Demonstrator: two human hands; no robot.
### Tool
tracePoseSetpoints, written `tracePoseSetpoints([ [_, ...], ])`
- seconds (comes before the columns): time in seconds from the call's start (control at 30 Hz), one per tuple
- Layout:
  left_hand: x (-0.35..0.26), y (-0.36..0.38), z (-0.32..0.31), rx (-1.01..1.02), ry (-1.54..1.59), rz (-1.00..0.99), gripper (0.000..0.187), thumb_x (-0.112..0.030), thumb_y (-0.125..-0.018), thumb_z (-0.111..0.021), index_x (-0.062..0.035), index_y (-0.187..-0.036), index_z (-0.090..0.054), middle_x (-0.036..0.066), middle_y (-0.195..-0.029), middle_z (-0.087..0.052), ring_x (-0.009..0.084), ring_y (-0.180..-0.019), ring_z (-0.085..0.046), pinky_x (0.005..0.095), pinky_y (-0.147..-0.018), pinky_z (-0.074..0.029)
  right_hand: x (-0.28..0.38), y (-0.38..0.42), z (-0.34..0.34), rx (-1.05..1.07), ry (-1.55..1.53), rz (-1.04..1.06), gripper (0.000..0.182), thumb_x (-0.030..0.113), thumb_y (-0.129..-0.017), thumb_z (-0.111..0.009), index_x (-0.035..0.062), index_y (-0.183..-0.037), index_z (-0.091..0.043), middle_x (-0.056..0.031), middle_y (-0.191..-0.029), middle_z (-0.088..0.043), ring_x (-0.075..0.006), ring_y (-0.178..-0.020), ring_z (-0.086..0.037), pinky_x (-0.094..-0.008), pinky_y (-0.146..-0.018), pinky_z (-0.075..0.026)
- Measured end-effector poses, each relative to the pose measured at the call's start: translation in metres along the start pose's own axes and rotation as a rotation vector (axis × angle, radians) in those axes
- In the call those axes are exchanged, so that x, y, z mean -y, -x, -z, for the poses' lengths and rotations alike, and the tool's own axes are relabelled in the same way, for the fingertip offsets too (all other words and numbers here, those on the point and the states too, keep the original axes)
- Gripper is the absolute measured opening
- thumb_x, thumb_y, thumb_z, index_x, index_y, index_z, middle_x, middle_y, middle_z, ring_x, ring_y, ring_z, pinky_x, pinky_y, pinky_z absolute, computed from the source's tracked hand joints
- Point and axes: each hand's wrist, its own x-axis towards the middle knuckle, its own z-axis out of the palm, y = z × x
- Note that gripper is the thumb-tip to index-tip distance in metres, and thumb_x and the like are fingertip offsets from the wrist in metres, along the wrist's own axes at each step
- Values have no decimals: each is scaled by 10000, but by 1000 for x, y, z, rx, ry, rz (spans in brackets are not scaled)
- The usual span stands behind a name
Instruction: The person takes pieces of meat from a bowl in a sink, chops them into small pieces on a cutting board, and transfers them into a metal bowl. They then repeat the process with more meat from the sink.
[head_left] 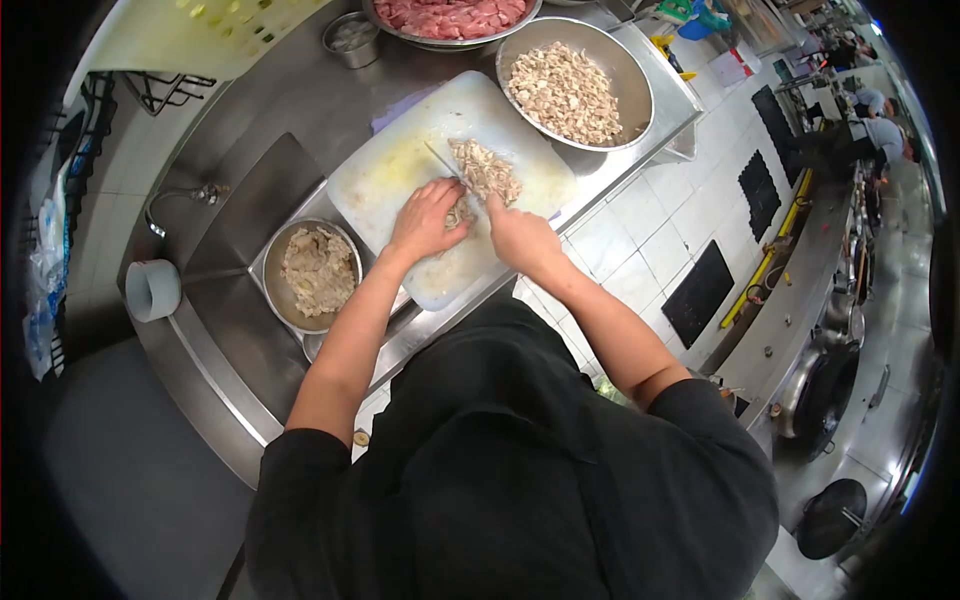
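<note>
On a white cutting board (385,180) lies a pile of chopped pale food (485,170). My right hand (524,238) is wrapped round the handle of a knife (440,158), whose blade stands between that pile and my left hand. My left hand (428,218) presses down on a smaller portion of the food (458,216), fingertips close to the blade. Beyond the board, a large metal bowl (640,85) holds more chopped pieces. Nearer my left forearm, another metal bowl (272,275) contains a pale, clumped mass.
A bowl of raw pink meat (450,18) and a small metal container (350,40) stand at the back. To the left are a sink (235,330) with a faucet (205,194) and a white round container (153,290). People (880,130) are far off at the upper right.
</note>
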Motion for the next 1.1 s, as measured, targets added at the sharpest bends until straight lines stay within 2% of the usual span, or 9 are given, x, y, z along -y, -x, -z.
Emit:
tracePoseSetpoints([
  [0.1, -6, 0, 3, 7, 58, 44, 617, -321, -818, -797, -13, -1328, -637, 173, -1401, -613, 367, -1324, -555, 443, -1124, -453, -1, 5, -15, 43, 40, -49, 203, 89, -964, -522, -4, -1142, -496, -272, -844, -732, -454, -813, -744, -567, -712, -579],
  [0.17, -3, 2, 0, -9, 23, 44, 617, -312, -812, -801, -13, -1326, -638, 177, -1389, -618, 371, -1313, -562, 447, -1119, -459, -16, -11, -42, -85, -62, 74, 209, 114, -972, -539, -6, -1137, -494, -256, -849, -739, -436, -809, -750, -560, -711, -585],
  [0.33, -3, 2, 1, -29, -6, 37, 616, -312, -804, -812, -15, -1318, -647, 171, -1386, -627, 351, -1288, -581, 448, -1103, -483, -11, -22, -9, -18, -73, 101, 232, 136, -972, -565, -15, -1134, -495, -258, -862, -742, -429, -822, -756, -558, -707, -587],
  [0.57, -7, 5, -6, -49, -1, 99, 616, -267, -785, -838, -8, -1310, -648, 183, -1371, -633, 372, -1258, -597, 446, -1076, -506, -20, -41, -38, -49, -165, 136, 218, 138, -986, -547, -20, -1131, -508, -285, -864, -734, -451, -828, -752, -572, -717, -583],
  [0.7, -10, 5, -4, -87, 26, 87, 593, -244, -761, -845, -7, -1271, -658, 195, -1333, -643, 378, -1250, -608, 456, -1039, -532, -18, -17, -13, -2, -190, 147, 198, 122, -991, -527, -15, -1132, -513, -293, -883, -734, -462, -838, -749, -578, -724, -583],
  [0.77, -13, 6, -3, -85, 7, 94, 583, -241, -758, -847, -3, -1257, -662, 197, -1325, -644, 381, -1241, -613, 456, -1033, -536, -18, -4, -19, 72, -214, 41, 193, 113, -991, -523, -16, -1135, -523, -286, -880, -735, -462, -837, -749, -571, -714, -585],
  [0.9, -13, 6, -5, -98, -12, 84, 579, -245, -771, -851, -10, -1264, -657, 188, -1317, -643, 381, -1228, -610, 453, -1039, -526, -21, -46, -22, 45, -202, 185, 212, 120, -1002, -490, -18, -1159, -520, -272, -916, -749, -457, -859, -754, -567, -741, -590],
  [1.0, -14, 4, -3, -99, 7, 90, 566, -240, -774, -848, -8, -1254, -654, 187, -1292, -647, 384, -1209, -615, 454, -1034, -528, -15, -19, 1, 99, -183, 119, 216, 114, -996, -504, -19, -1166, -517, -267, -917, -751, -454, -862, -754, -559, -737, -592],
  [1.1, -18, 4, -3, -118, 22, 94, 550, -233, -776, -845, -8, -1241, -656, 188, -1293, -646, 387, -1200, -619, 456, -1026, -532, -22, -13, -24, 95, -217, 80, 220, 111, -989, -526, -21, -1166, -518, -263, -894, -750, -453, -847, -752, -551, -714, -592],
])
